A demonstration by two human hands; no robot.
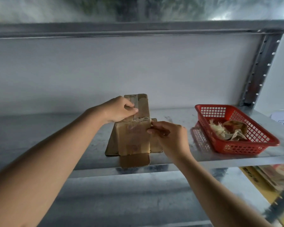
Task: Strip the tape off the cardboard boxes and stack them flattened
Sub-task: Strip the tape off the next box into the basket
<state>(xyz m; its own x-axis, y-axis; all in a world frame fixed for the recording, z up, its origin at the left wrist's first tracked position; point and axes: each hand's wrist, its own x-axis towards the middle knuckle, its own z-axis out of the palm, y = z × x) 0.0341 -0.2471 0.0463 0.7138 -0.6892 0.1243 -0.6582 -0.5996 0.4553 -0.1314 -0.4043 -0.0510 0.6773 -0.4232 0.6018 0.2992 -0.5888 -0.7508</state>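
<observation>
One brown cardboard box [134, 138], partly opened out: a flap hangs over the front edge of the metal shelf [56, 128], side flaps lie spread flat left and right, and a taller panel stands up at the back. Surface worn, with pale scuffs. A frayed strip of clear tape [140, 120] runs across the fold between the near panel and the upright one, stringy and partly lifted. Right hand [170, 136]: grip closed in a pinch on the right end of the tape, at the box's right edge. Left hand [117, 110]: grip curled round the upright panel, just beyond and left of the pinch, thumb pressed on the panel face. Count: one box, one tape strip on it, two hands. Right of the pinch, apart from the box, one red plastic basket [246, 145] sits on the same shelf, holding crumpled tape scraps [220, 130] and a brownish wad. Beyond: grey back wall, perforated steel upright [261, 69] at far right.
</observation>
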